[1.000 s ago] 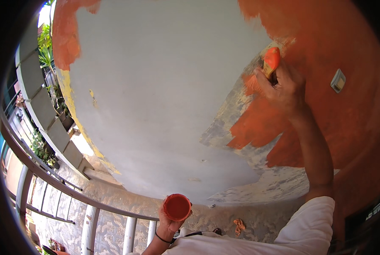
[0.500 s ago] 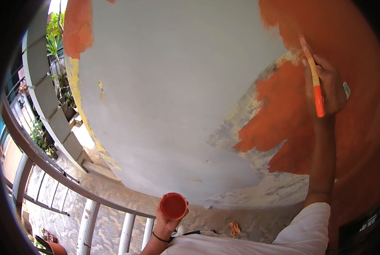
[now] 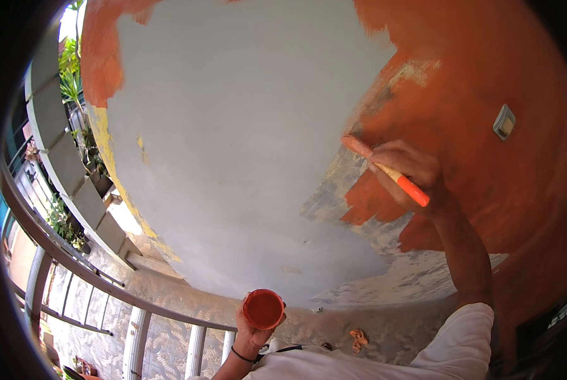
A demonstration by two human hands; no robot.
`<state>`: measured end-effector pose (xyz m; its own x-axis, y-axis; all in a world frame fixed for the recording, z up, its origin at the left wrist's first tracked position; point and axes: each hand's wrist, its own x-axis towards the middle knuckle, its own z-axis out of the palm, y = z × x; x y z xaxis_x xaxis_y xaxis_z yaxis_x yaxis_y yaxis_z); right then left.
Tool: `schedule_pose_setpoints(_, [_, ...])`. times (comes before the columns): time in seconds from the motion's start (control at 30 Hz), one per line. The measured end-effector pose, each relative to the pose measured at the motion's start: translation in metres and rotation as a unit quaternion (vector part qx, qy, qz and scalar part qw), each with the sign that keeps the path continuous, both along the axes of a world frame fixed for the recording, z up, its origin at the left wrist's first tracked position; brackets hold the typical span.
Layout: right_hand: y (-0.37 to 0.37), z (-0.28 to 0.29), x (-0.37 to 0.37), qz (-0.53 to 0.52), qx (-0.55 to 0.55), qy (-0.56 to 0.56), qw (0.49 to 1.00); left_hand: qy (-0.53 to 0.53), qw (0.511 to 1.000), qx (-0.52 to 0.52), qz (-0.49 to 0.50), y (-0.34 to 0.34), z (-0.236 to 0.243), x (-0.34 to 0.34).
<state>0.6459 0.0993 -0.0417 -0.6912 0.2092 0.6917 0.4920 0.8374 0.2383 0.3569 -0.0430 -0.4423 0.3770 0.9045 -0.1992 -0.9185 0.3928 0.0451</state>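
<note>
My right hand point(image 3: 410, 166) grips a paintbrush point(image 3: 394, 174) with a wooden handle that ends in orange-red. Its bristles touch the wall point(image 3: 245, 152), at the border between grey surface and fresh orange paint point(image 3: 461, 171). Below the brush, a strip of bare, patchy grey and cream plaster shows between orange strokes. Low in the middle, my left hand point(image 3: 252, 332) is wrapped round a small round tub of red-orange paint point(image 3: 263, 310), held upright with its open top facing me.
A light switch point(image 3: 504, 122) sits on the painted part at the right. Ladder-like metal rails point(image 3: 134, 339) curve along the lower left. Beyond the wall's left edge are potted plants point(image 3: 62, 218) and a row of grey panels point(image 3: 62, 152). A crumpled orange scrap point(image 3: 359, 340) lies on the patterned floor.
My right hand has brought the brush down and to the left along the paint border, leaving new orange on the plaster and uncovering the light switch. My left hand with the tub stays nearly still.
</note>
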Motion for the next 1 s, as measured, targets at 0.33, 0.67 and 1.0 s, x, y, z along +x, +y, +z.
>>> schedule_pose_setpoints(0.33, [0.018,0.107,0.025,-0.051,0.091,0.103,0.989,-0.016,1.0,-0.014,-0.006,-0.006,0.002,0.007])
schedule_pose_setpoints(0.67, [0.003,0.136,0.033,-0.139,0.437,-0.018,0.888,-0.014,0.999,-0.027,0.028,-0.029,-0.003,-0.001])
schedule_pose_setpoints(1.0, [0.014,-0.025,0.003,-0.033,0.202,-0.104,0.973,-0.007,0.999,-0.031,0.031,-0.029,0.005,-0.003])
